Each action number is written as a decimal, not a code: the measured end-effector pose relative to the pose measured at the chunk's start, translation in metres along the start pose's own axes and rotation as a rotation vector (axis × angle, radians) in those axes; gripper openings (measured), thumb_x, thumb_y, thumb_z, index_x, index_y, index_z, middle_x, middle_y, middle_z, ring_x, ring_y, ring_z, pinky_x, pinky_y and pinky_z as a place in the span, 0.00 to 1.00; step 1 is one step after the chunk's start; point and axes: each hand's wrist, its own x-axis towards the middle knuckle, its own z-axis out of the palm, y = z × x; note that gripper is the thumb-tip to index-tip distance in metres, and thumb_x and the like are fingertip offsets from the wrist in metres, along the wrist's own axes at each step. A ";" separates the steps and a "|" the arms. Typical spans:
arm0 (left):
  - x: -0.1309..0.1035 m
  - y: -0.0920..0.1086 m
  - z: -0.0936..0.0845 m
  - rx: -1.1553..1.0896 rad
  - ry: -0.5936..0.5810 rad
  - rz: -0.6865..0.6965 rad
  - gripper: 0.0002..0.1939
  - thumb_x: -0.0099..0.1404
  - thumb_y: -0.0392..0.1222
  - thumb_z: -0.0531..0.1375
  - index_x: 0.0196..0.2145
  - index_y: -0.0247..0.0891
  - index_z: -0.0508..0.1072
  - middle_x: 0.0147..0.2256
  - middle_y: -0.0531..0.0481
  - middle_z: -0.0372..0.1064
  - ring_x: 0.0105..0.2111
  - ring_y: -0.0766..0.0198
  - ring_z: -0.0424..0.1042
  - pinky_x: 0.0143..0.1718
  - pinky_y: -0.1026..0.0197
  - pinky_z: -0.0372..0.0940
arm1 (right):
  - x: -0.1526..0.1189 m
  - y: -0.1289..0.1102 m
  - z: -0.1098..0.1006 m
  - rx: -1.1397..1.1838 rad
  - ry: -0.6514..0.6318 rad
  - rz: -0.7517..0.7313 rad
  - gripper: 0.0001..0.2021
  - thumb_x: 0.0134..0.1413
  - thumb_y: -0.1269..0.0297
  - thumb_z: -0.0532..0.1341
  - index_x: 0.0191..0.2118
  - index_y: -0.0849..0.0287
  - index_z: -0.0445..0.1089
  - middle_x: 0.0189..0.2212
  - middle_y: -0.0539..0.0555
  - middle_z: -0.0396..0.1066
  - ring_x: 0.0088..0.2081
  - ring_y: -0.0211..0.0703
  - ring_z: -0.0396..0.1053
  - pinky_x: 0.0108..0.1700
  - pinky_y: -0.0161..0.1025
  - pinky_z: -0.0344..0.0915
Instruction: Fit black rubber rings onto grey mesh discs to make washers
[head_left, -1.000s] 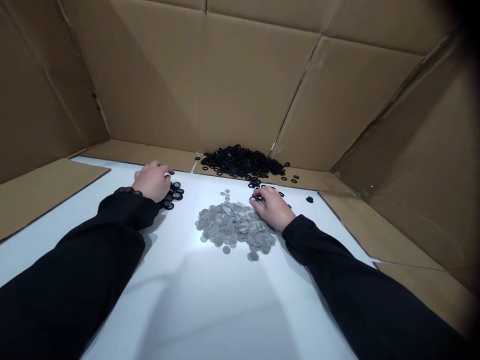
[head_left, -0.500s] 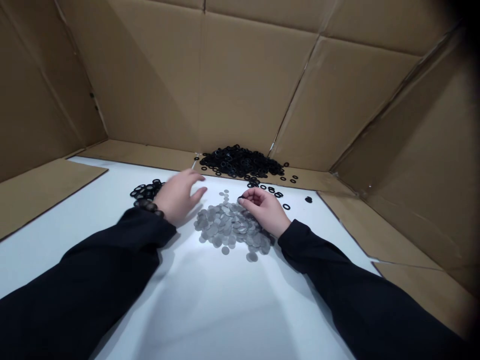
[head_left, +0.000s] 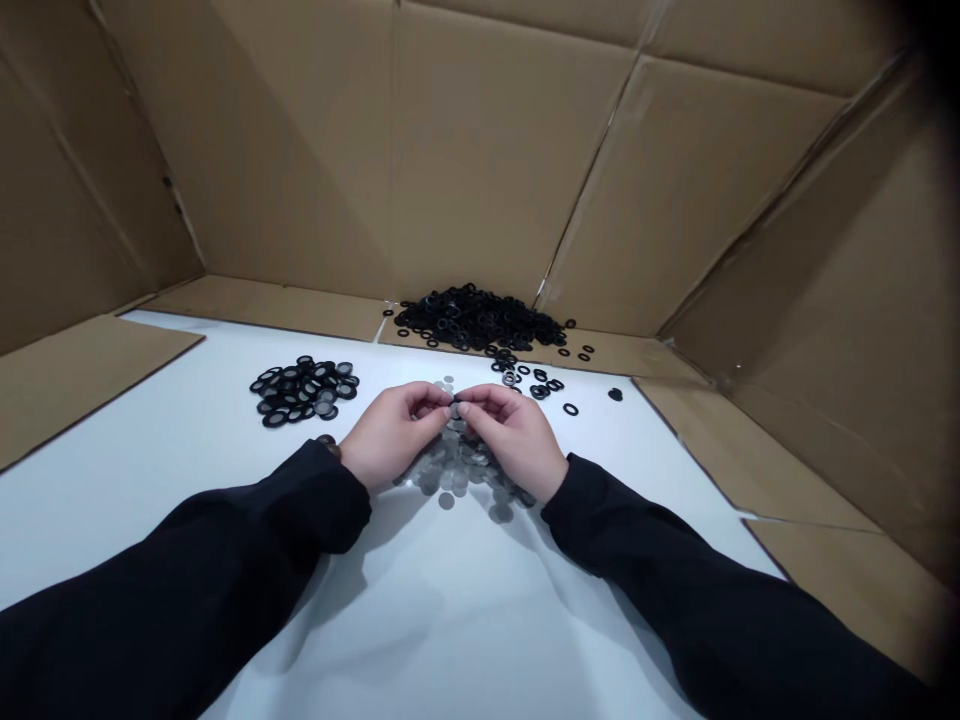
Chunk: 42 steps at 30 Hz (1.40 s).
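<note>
Both hands meet over the pile of thin grey discs [head_left: 448, 470] at the middle of the white table. My left hand [head_left: 397, 430] is closed in a pinch on the left edge of a small black ring [head_left: 456, 400]. From the right, my right hand [head_left: 517, 430] pinches the same ring. A grey disc shows at the ring, between the thumbs; whether it sits inside cannot be made out. To the left lies a heap of black rings with grey discs in them [head_left: 304, 390].
A large heap of black rings [head_left: 480, 318] lies at the back on a cardboard strip. Loose rings [head_left: 571, 410] are scattered at its right front. Cardboard walls [head_left: 495, 150] rise behind and at both sides. White table surface [head_left: 450, 620] shows in front.
My left hand has moved right and down from beside the left heap, and has closed on the ring. My right hand has shifted slightly left. The left heap is now fully uncovered.
</note>
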 end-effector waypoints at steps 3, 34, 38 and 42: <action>0.000 0.000 0.001 -0.037 0.000 -0.029 0.14 0.59 0.47 0.60 0.37 0.33 0.73 0.25 0.52 0.67 0.25 0.68 0.64 0.26 0.65 0.59 | -0.002 0.002 0.001 -0.034 -0.010 -0.026 0.12 0.52 0.59 0.65 0.39 0.61 0.74 0.28 0.52 0.73 0.28 0.37 0.67 0.33 0.37 0.67; 0.002 -0.001 0.001 -0.100 -0.010 -0.041 0.04 0.56 0.39 0.60 0.30 0.36 0.68 0.21 0.56 0.64 0.18 0.73 0.59 0.19 0.69 0.53 | -0.005 -0.002 0.005 -0.047 -0.029 -0.048 0.10 0.52 0.61 0.64 0.39 0.60 0.73 0.30 0.52 0.72 0.30 0.38 0.68 0.34 0.36 0.66; 0.000 0.002 0.001 -0.073 -0.022 -0.041 0.04 0.56 0.39 0.59 0.29 0.36 0.68 0.21 0.56 0.63 0.18 0.72 0.58 0.19 0.69 0.53 | -0.005 -0.004 0.005 -0.003 -0.061 0.030 0.09 0.51 0.58 0.65 0.34 0.59 0.71 0.25 0.49 0.69 0.25 0.35 0.63 0.28 0.34 0.60; -0.001 0.006 0.001 -0.016 -0.044 -0.054 0.04 0.55 0.39 0.59 0.28 0.35 0.69 0.21 0.54 0.65 0.19 0.72 0.60 0.19 0.68 0.54 | -0.006 -0.006 0.007 0.035 -0.068 0.018 0.10 0.51 0.58 0.65 0.33 0.59 0.69 0.24 0.47 0.66 0.25 0.35 0.62 0.27 0.33 0.58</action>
